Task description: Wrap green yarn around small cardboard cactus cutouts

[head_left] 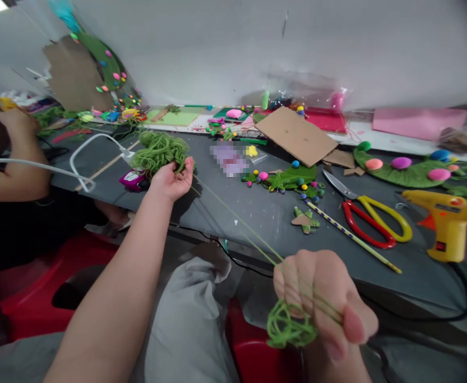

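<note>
My left hand (174, 180) is stretched out over the table, its fingers curled into a thick bundle of green yarn (159, 151). Thin green strands (237, 213) run tight from that bundle down to my right hand (317, 298). That hand is a fist in front of the table edge, with strands across its fingers and pinched by the thumb. A small loose tangle of green yarn (291, 324) hangs beside its fingers. Part of the bundle hides the left fingertips.
Scissors (367, 213), a striped pencil (351, 234) and a yellow glue gun (449, 218) lie at right. Cardboard (297, 135) and a pom-pom-covered green piece (401, 167) lie behind. A white cable (85, 143) crosses at left, near another person's arms (21, 143).
</note>
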`<state>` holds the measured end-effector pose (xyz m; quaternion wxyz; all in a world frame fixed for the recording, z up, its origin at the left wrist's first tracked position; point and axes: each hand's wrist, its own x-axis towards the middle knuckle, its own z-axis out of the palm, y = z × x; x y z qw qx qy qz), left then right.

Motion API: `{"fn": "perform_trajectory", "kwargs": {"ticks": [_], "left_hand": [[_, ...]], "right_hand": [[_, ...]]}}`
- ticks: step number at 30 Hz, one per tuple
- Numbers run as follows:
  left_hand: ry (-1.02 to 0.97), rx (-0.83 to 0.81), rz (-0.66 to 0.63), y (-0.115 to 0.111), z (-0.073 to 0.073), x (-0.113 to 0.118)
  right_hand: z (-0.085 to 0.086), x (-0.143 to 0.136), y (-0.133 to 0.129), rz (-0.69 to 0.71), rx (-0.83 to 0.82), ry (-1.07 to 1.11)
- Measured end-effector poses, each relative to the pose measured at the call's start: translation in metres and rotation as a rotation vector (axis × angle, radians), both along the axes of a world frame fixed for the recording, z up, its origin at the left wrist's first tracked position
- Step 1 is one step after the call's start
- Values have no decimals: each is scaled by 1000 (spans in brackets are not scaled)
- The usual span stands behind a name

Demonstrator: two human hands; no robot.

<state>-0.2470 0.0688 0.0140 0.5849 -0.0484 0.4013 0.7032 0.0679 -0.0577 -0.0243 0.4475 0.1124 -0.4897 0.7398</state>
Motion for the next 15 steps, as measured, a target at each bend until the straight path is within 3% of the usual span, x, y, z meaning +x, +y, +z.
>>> {"fn": "perform_trajectory", "kwargs": {"ticks": [2,4,7,9,12,15], "left_hand": [[-13,0,-9,1,0,3],[-17,-1,-11,1,-1,5],[-8,7,-28,2,-3,7],[2,15,-56,2,-5,9],[20,19,-85,4,-6,14],[58,15,-56,6,-6,20]], "right_hand": [[-3,-3,8,58,-70,-22],[0,-10,21,-1,-236,-206],[16,-33,43,-54,-430,-267],[27,-57,61,-162,-490,-307],[34,-104,94,-363,-388,-545],[26,-146,126,-612,-59,-875]]}}
